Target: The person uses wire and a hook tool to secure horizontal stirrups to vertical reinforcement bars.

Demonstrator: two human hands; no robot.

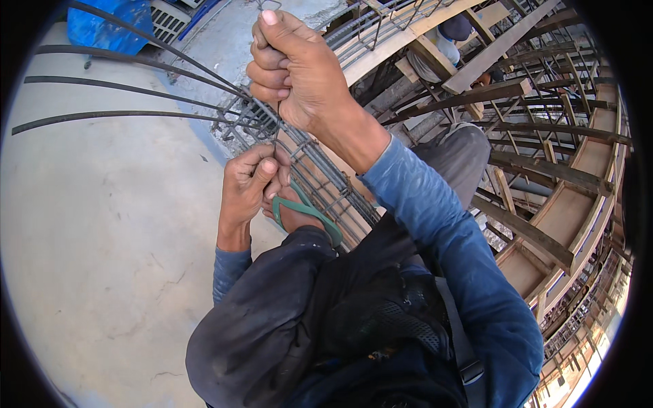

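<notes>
My right hand (296, 71) is raised and closed in a fist around thin dark wire. Bent wire ends (260, 4) stick out above its thumb. Lower down, my left hand (252, 180) pinches the same wire (275, 136) between thumb and fingers, so a short length runs between the two hands. Both hands are over a rebar cage (337, 183) of long bars and stirrups. Part of the cage lies hidden behind my hands and legs. My foot in a green flip-flop (326, 224) stands beside the left hand, on or next to the cage.
Several long rebars (129, 114) project leftward over a pale concrete wall or slab (102, 224). A blue plastic sheet (112, 27) lies at the upper left. At right, timber beams (530, 238) and formwork descend to a lower level. Another person (452, 34) is among the timbers.
</notes>
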